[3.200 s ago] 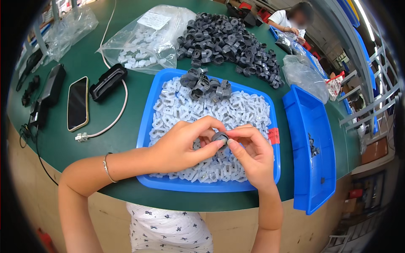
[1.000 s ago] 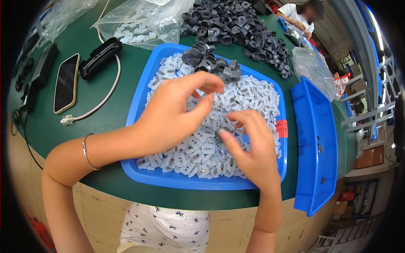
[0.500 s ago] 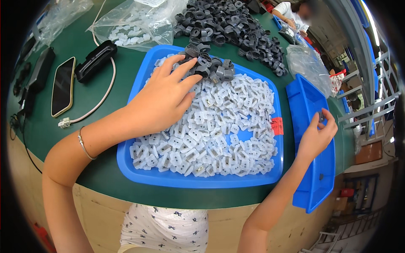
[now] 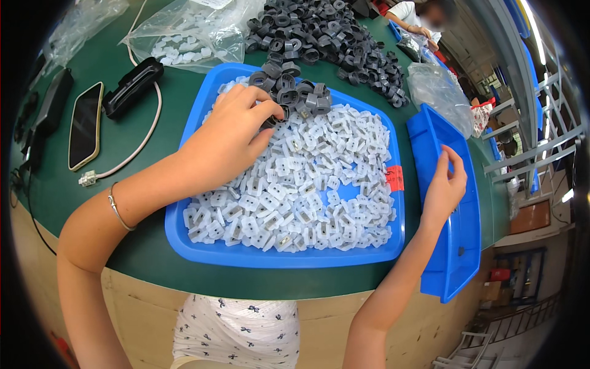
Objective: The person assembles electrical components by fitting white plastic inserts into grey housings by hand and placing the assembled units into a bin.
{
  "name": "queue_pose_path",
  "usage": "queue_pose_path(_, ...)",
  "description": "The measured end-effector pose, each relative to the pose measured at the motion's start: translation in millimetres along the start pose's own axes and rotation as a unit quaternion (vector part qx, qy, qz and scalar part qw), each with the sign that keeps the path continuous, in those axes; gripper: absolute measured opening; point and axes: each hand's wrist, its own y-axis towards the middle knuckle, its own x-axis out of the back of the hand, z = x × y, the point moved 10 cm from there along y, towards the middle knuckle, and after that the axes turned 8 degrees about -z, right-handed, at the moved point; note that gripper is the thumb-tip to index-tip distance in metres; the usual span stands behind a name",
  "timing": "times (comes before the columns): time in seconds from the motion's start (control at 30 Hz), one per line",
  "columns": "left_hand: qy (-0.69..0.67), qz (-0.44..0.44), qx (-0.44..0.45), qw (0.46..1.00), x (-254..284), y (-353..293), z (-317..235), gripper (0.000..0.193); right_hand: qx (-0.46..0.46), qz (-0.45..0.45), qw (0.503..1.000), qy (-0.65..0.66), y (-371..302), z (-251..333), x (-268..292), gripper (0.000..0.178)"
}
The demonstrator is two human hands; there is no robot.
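Head: left hand point(image 4: 228, 140) at grey rings point(image 4: 300, 97)

The left hand point(image 4: 236, 132) touches dark rings point(image 4: 301, 94); the right point(image 4: 447, 184) overhangs a bin point(image 4: 437, 270).

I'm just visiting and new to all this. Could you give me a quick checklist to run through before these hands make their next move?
1. Left hand at the dark gray rings: ok, its fingertips are among them.
2. Ring firmly gripped: cannot tell, the fingers hide it.
3. Right hand free: cannot tell; no part shows, but the fingers could hide one.
4. White pieces at hand: ok, they cover most of the large blue tray.
5. Narrow blue bin unobstructed: not ok, the right hand is over it.
6. Phone clear of the tray: ok, it lies apart.
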Motion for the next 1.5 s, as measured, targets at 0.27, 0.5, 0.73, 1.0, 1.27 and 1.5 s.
queue_pose_path(0.27,-0.011,0.038,0.043,0.998,-1.1,0.8,0.7,0.028,0.109,0.425,0.894,0.094,-83.9,84.9,-63.2,0.017)
queue_pose_path(0.5,-0.187,-0.001,0.024,0.982,9.2,5.5,-22.7,0.034,0.150,0.431,0.886,0.081,-94.7,92.2,-69.0,0.018)
queue_pose_path(0.73,-0.333,0.103,-0.005,0.937,-5.4,-14.3,-68.3,0.036,0.020,0.465,0.860,0.209,-94.6,97.6,-64.5,0.015)
queue_pose_path(1.0,-0.344,0.100,0.067,0.931,-15.2,-19.0,-51.4,0.035,-0.072,0.473,0.737,0.477,-112.0,139.3,-41.9,0.013)
queue_pose_path(1.27,-0.318,0.066,0.046,0.944,-7.5,-17.3,-53.4,0.036,-0.150,0.469,0.740,0.457,-124.0,128.9,-48.8,0.014)
queue_pose_path(1.5,-0.289,0.065,0.006,0.955,-6.4,-17.6,-60.0,0.037,-0.092,0.426,0.778,0.453,-119.7,132.7,-41.8,0.018)
